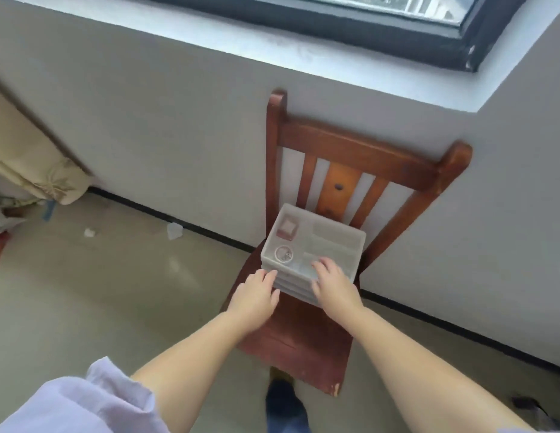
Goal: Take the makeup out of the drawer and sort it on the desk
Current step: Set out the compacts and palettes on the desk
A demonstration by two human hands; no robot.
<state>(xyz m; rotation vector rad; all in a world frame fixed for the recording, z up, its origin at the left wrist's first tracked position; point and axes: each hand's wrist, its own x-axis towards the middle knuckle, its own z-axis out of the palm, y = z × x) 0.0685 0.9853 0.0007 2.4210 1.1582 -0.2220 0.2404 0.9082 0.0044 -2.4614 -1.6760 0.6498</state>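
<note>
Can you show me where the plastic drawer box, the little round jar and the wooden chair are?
drawer box (330,242): head view, its translucent top tray.
round jar (284,254): head view, its lid.
wooden chair (303,335): head view, bare seat.

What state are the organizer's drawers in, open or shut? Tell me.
Shut, apparently: the drawer fronts of the organizer sit flush in a stack, none pulled out.

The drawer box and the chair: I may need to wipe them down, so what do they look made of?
The drawer box looks like frosted translucent plastic: items show hazily through its top. The chair looks like reddish-brown varnished wood, glossy on the backrest, with the seat's front corner chipped.
</note>
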